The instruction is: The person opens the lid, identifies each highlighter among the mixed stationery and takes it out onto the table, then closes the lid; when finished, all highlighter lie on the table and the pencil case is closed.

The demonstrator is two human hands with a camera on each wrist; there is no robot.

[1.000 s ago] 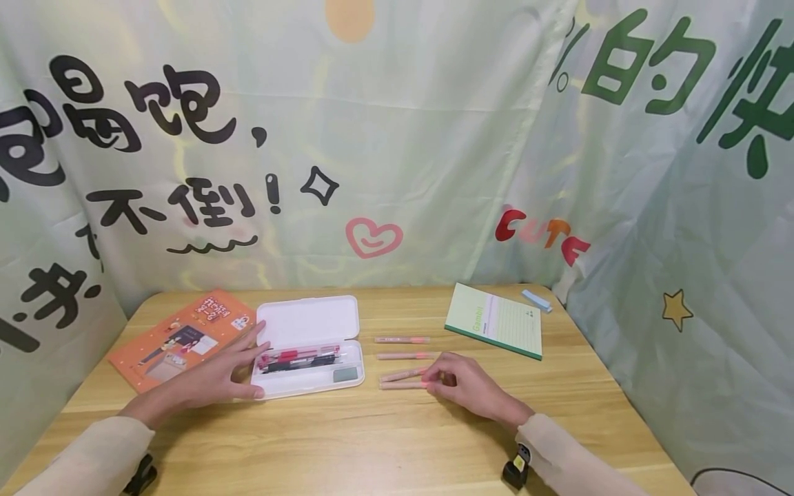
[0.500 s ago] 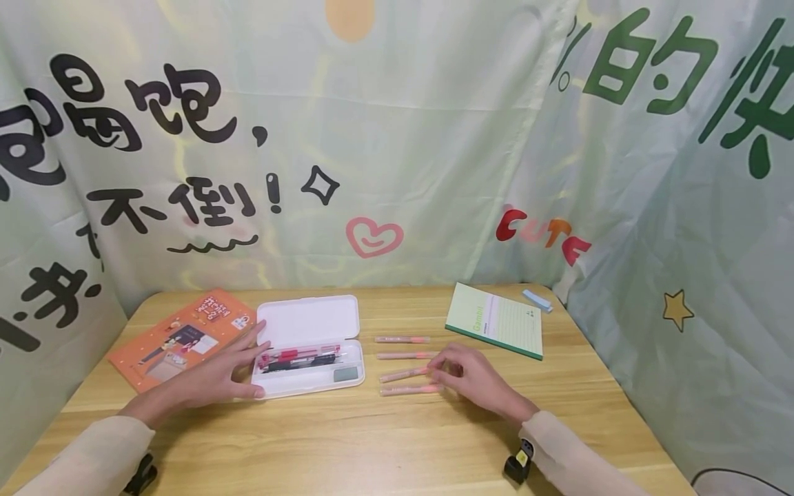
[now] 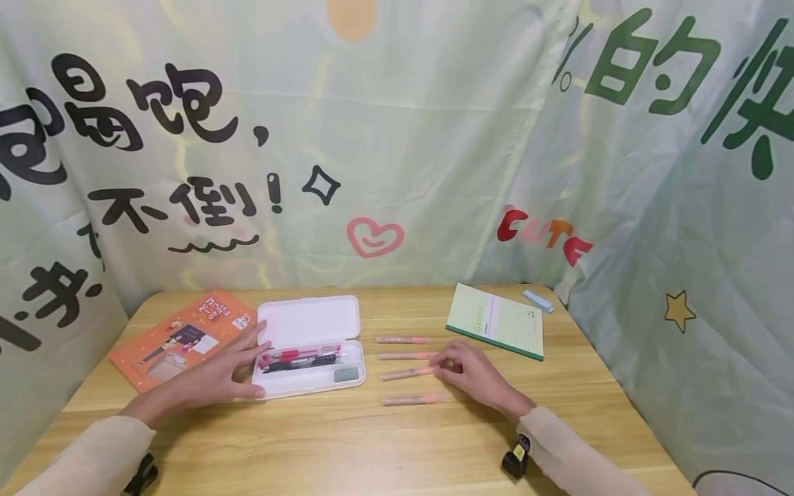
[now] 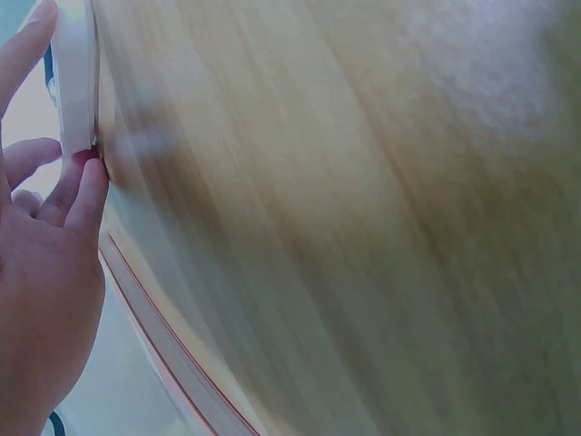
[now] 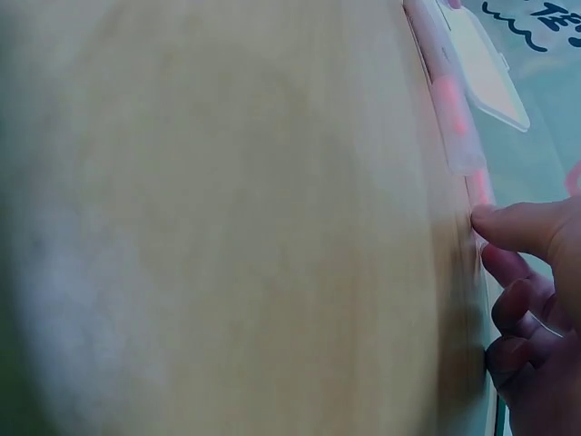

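My left hand (image 3: pixel 217 375) rests at the left side of an open white pencil case (image 3: pixel 307 318), thumb at its front corner and fingers spread along its edge. Inside lie red and black pens (image 3: pixel 300 358) and a grey-green eraser (image 3: pixel 346 374). In the right wrist view, my right hand (image 5: pixel 545 300) has its thumb at the pink end of a slim highlighter pen (image 5: pixel 481 186). From the head view, thumb and index finger pinch the right end of the third highlighter pen (image 3: pixel 403 374) from the back. A separate highlighter pen (image 3: pixel 412 399) lies closer to me.
Two more highlighter pens, the farthest (image 3: pixel 403 339) and another (image 3: pixel 404 356), lie behind the pinched one. An orange book (image 3: pixel 186 337) sits at left, partly under my left forearm. At back right are a green notebook (image 3: pixel 496 320) and a small blue object (image 3: pixel 537 301). Printed curtains enclose the table.
The nearest highlighter pen has moved toward me, away from the third one. My right hand has shifted slightly back and right, staying at the third pen's end. The left hand stays put.
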